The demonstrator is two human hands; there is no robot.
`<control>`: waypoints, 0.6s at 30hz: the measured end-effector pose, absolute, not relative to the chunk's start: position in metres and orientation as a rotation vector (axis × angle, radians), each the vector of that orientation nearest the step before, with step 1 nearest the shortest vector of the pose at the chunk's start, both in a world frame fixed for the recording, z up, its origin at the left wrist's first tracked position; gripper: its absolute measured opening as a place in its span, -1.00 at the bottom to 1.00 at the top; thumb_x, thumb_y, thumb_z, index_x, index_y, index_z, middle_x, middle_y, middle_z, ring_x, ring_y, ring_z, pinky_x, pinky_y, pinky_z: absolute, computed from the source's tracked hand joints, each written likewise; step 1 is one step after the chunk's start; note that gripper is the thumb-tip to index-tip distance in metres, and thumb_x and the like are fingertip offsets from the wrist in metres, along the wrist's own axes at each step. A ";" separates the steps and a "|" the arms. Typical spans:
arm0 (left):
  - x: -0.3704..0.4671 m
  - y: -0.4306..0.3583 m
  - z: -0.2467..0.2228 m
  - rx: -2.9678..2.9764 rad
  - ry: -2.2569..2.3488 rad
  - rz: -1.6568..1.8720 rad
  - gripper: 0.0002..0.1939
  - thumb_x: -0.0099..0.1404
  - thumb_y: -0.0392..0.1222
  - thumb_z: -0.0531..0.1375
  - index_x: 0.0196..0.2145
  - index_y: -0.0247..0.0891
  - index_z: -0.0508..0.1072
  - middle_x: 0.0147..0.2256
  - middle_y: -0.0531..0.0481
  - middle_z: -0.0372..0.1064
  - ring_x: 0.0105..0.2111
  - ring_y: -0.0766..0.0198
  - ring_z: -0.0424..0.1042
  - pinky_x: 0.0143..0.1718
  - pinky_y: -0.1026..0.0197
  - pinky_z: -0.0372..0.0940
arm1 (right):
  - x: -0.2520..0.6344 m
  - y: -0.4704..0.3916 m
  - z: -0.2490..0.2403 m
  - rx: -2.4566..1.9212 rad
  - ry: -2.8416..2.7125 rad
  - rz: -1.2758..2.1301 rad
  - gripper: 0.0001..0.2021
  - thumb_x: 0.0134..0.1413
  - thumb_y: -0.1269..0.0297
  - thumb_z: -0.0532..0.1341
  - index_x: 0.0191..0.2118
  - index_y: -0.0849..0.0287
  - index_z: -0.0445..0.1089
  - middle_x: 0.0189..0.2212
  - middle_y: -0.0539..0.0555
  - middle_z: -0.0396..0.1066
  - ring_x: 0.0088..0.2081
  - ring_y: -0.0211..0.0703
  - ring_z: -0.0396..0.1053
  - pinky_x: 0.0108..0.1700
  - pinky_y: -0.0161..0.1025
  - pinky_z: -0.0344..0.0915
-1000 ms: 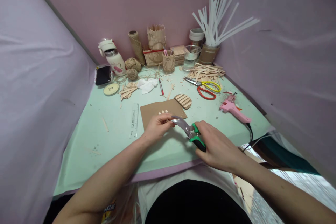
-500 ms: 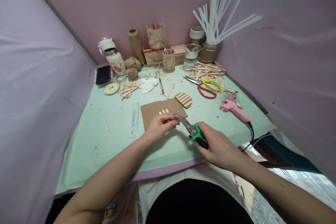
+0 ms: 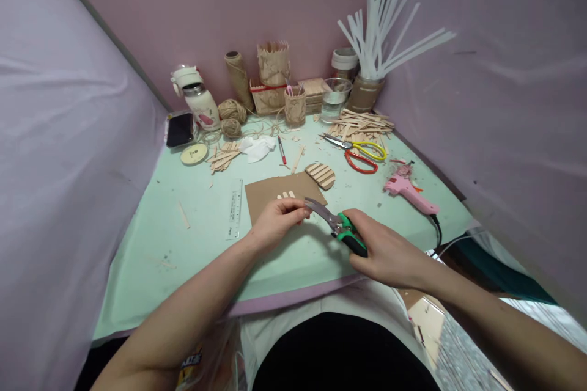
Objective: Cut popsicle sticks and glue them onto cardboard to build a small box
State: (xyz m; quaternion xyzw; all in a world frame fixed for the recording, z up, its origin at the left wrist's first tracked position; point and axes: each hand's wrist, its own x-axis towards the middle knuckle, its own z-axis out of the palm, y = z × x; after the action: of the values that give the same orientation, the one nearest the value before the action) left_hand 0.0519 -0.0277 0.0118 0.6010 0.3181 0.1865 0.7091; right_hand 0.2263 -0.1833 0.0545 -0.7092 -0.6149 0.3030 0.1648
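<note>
My right hand (image 3: 383, 247) grips green-and-black pruning shears (image 3: 351, 238), their curved grey blades pointing left. At the blade tips, the fingers of my left hand (image 3: 282, 218) are pinched together; whatever they hold is too small or hidden to make out. Just behind my left hand lies a piece of brown cardboard (image 3: 266, 192). Short pale wooden pieces (image 3: 287, 195) show on it, partly covered by my fingers. A rounded piece striped with wooden strips (image 3: 320, 175) overlaps the cardboard's far right corner.
Left of the cardboard is a clear ruler (image 3: 235, 211). Yellow-and-red-handled scissors (image 3: 360, 153) lie beside a heap of wooden sticks (image 3: 362, 125). A pink glue gun (image 3: 410, 192) rests at right, its cord over the table edge. A cup of water (image 3: 334, 107) stands behind.
The shears' handles have spread a little in my right hand, which has shifted slightly right. My left hand stays pinched at the blade tips.
</note>
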 end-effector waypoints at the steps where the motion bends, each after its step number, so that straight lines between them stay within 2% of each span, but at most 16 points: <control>1: 0.051 -0.027 0.011 1.350 0.709 0.411 -0.79 0.11 -0.11 0.30 -0.36 -0.31 0.59 -0.51 0.06 0.33 -0.46 0.36 0.20 -0.37 0.26 0.06 | 0.226 -0.183 0.055 -2.038 -1.773 0.840 -0.67 -0.08 0.39 0.12 -0.12 0.08 0.18 -0.30 0.00 0.29 -0.34 -0.14 0.25 -0.34 -0.24 0.12; 7: 0.050 -0.027 0.009 1.398 0.698 0.392 -0.78 0.13 -0.13 0.27 -0.31 -0.31 0.60 -0.50 0.06 0.31 -0.46 0.36 0.17 -0.39 0.27 0.02 | 0.225 -0.184 0.057 -2.053 -1.843 0.761 -0.67 -0.08 0.38 0.12 -0.11 0.09 0.17 -0.25 0.04 0.30 -0.28 -0.09 0.27 -0.30 -0.22 0.12; 13: 0.051 -0.029 0.013 1.405 0.723 0.390 -0.80 0.08 -0.20 0.25 -0.33 -0.29 0.61 -0.41 0.00 0.43 -0.42 0.33 0.25 -0.35 0.26 0.09 | 0.223 -0.186 0.056 -2.048 -1.871 0.729 -0.68 -0.08 0.39 0.13 -0.12 0.10 0.16 -0.26 0.06 0.31 -0.26 -0.06 0.28 -0.29 -0.22 0.13; 18: 0.050 -0.029 0.015 1.450 0.685 0.404 -0.82 0.12 -0.19 0.24 -0.35 -0.28 0.62 -0.38 -0.04 0.45 -0.39 0.31 0.27 -0.32 0.24 0.12 | 0.223 -0.187 0.055 -2.062 -1.859 0.759 -0.70 -0.07 0.38 0.12 -0.14 0.10 0.15 -0.28 0.04 0.30 -0.28 -0.08 0.26 -0.29 -0.22 0.13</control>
State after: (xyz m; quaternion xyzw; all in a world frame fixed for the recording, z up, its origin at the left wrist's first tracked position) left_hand 0.0503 -0.0290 0.0153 0.6451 0.3048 0.1798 0.6772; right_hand 0.2226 -0.1871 0.0547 -0.7102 -0.6404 0.2614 0.1314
